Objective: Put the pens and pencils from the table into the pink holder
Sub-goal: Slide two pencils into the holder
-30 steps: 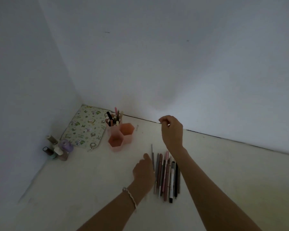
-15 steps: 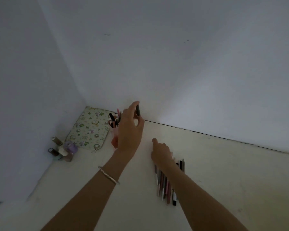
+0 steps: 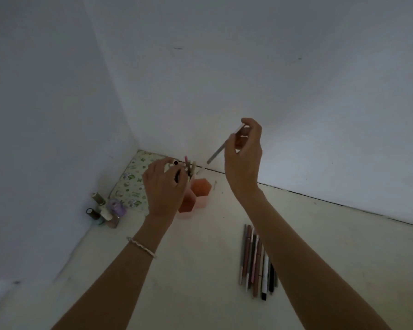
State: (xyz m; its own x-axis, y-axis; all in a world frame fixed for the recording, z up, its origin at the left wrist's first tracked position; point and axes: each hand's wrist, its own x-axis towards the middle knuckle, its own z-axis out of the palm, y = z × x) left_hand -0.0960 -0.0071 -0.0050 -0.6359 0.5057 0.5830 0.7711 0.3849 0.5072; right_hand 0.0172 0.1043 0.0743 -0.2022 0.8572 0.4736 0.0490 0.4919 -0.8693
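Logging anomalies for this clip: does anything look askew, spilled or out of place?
Nothing spilled or tipped. The pink holder stands upright; the loose pens lie in a neat row. Only a tiny stray item lying beside the holder stands out; too small to identify.

Pink holder [image 3: 204, 198]; grey pencil [image 3: 216, 154]; brown, pink, black, white pens [image 3: 255, 258]; cream mat [image 3: 129, 186], small green motifs; lilac bottle [image 3: 116, 207].

Left hand [image 3: 163, 186] hides pink holder [image 3: 201, 188] rear, most of pen [image 3: 177, 176].
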